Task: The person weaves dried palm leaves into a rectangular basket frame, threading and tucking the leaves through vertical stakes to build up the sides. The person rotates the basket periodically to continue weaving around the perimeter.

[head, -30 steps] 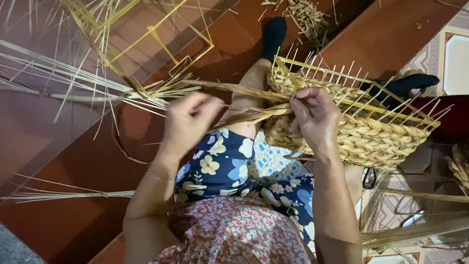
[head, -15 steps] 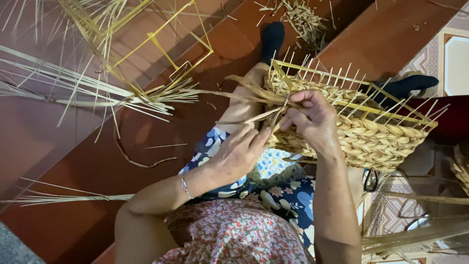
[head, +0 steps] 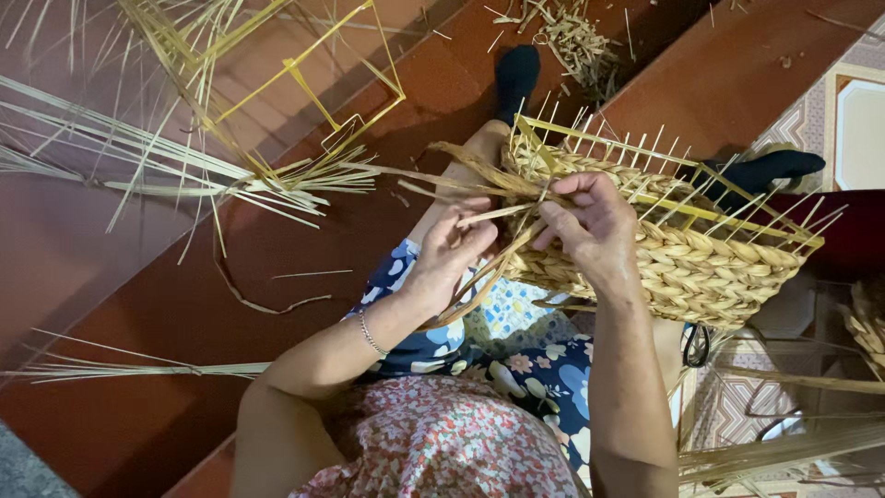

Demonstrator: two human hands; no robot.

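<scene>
A half-woven straw basket (head: 701,267) with upright yellow frame wires lies on my lap, tilted toward the right. My right hand (head: 590,226) grips the basket's left rim and pinches a straw strand there. My left hand (head: 452,249) sits just left of it, fingers closed around loose dried straw strands (head: 479,180) that run from the rim out to the left. My legs, in dark socks (head: 516,74), stretch out under the basket.
A yellow wire frame (head: 304,83) and bundles of long pale straw (head: 138,157) lie on the red floor at the left. Straw scraps (head: 572,41) are scattered at the top. More straw stalks (head: 793,443) and another woven piece (head: 867,323) sit at the right.
My left hand came down from the upper left and moved right, in to the basket rim beside my right hand, taking hold of the strands. The right hand stayed on the rim.
</scene>
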